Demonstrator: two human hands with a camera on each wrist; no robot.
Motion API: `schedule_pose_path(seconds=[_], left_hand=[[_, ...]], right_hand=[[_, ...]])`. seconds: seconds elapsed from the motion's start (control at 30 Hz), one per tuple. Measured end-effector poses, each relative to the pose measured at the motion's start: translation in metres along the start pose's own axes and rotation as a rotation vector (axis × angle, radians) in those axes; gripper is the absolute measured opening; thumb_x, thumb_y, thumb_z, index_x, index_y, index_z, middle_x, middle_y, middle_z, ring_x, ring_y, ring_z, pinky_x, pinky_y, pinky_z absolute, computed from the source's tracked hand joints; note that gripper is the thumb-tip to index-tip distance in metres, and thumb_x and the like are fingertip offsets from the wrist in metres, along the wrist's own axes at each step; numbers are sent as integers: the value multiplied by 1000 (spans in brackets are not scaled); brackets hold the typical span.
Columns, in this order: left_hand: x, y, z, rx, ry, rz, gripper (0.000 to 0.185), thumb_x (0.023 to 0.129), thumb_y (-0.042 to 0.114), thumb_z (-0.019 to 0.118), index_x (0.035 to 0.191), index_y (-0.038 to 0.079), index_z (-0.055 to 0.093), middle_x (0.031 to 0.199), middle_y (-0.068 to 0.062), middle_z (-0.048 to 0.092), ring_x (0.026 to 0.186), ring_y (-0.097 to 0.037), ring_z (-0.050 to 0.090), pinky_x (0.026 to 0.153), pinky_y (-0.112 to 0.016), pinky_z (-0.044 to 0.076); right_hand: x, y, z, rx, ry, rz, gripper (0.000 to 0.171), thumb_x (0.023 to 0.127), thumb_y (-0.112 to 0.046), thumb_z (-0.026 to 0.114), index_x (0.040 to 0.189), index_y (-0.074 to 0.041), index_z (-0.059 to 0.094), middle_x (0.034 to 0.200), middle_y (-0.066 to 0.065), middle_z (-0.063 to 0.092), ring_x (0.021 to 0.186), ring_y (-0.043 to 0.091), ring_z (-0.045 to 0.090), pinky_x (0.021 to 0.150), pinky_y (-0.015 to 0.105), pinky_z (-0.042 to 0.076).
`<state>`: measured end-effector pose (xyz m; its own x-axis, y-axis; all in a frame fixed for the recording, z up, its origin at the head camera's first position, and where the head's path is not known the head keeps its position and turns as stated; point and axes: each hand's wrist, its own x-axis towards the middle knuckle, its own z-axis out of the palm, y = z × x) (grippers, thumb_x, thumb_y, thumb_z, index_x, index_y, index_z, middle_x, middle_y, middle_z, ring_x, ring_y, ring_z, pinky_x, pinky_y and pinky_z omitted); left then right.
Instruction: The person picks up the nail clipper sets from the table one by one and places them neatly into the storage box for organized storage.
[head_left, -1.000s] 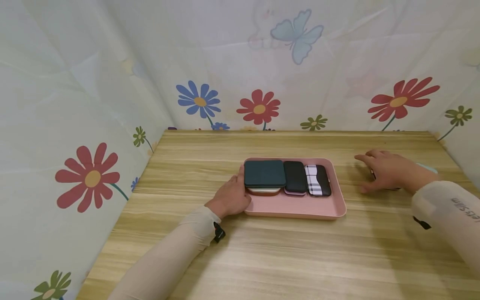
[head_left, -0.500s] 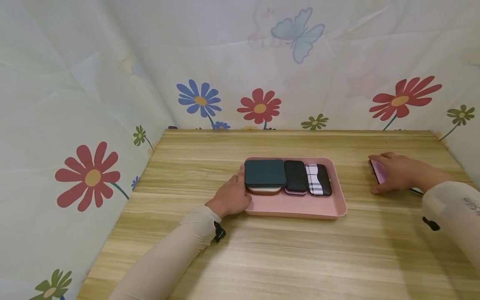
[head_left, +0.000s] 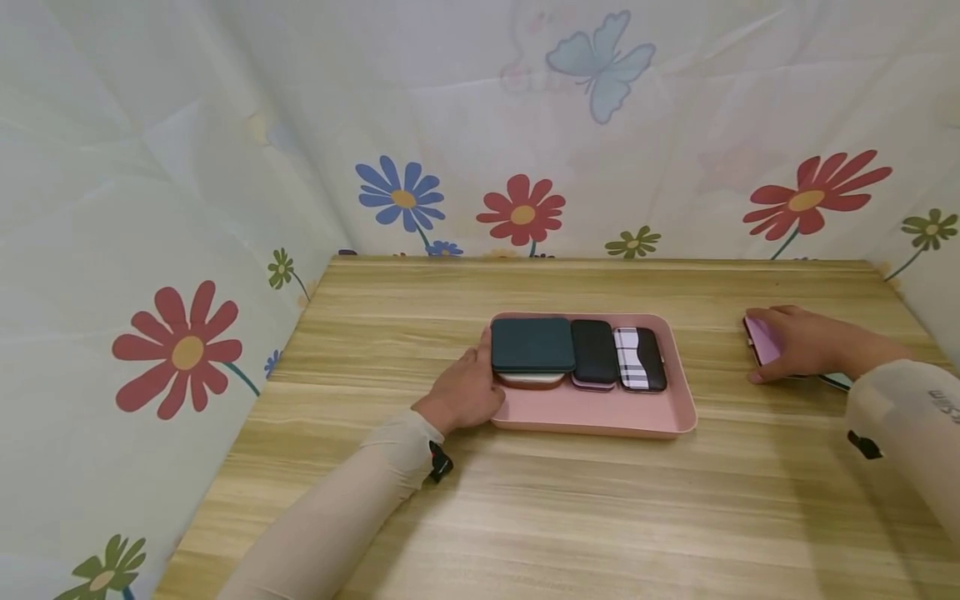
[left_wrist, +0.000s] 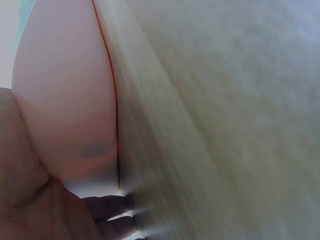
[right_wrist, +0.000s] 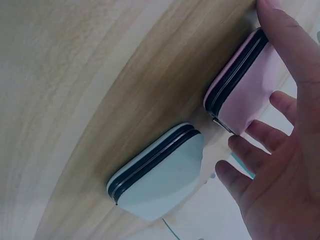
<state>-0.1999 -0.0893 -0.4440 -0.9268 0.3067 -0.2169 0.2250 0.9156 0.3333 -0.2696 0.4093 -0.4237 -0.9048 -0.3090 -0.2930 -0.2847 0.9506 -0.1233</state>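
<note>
In the head view, my left hand (head_left: 465, 390) rests against the left side of a pink tray (head_left: 592, 417), its index finger along the edge. The left wrist view shows the palm close to the tray's pink wall (left_wrist: 70, 100). At the right, my right hand (head_left: 813, 342) holds a pink zip pouch (head_left: 762, 337) between thumb and fingers; it is partly covered by the hand. Beside it on the table lies a mint-green zip pouch (right_wrist: 160, 175), plain in the right wrist view and mostly hidden in the head view.
In the tray lie a dark green case (head_left: 532, 344) on top of white and brown ones, a black case (head_left: 594, 350) over a purple one, and a black-and-plaid case (head_left: 640, 360). The wooden table (head_left: 585, 517) meets a flowered curtain at the back.
My right hand has moved slightly right and come down onto the pink pouch, its thumb and fingers now on it. My left hand has stayed at the tray.
</note>
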Motion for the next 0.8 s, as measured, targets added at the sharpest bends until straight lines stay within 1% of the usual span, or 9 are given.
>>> schedule_pose_path(seconds=[0.17,0.4,0.6,0.7,0.8], left_hand=[[-2,2,-2,-6,-8,3,88,98,29,47,160,5,-10,160,-21,31,148,-27,33,115,-38,36],[-1,2,-2,-2,9,7,88,97,29,48,160,4,-8,159,-21,33,145,-27,38,112,-39,39],[1,0,0,-7,-1,4,89,97,29,47,159,5,-11,160,-22,31,147,-28,34,115,-38,36],[0,0,0,-10,-3,3,89,97,29,48,159,5,-11,160,-22,31,148,-28,33,115,-39,36],[-1,1,0,-18,1,3,89,97,29,48,160,5,-10,159,-23,33,146,-29,36,114,-39,37]], right_hand=[[-1,1,0,3,-1,4,122,64,-65,83,147,10,34,138,43,36,121,59,41,95,74,38],[-5,-5,-3,-10,-2,27,124,63,-69,82,145,11,36,134,44,38,114,57,46,91,73,41],[-6,-5,0,-11,-3,43,124,63,-72,79,145,10,35,133,44,38,110,55,49,87,71,44],[-7,-4,2,-21,11,42,123,64,-73,78,145,10,36,132,44,39,109,54,51,86,70,46],[-8,-5,4,-36,37,28,121,65,-74,77,144,9,39,131,43,42,106,51,54,84,66,48]])
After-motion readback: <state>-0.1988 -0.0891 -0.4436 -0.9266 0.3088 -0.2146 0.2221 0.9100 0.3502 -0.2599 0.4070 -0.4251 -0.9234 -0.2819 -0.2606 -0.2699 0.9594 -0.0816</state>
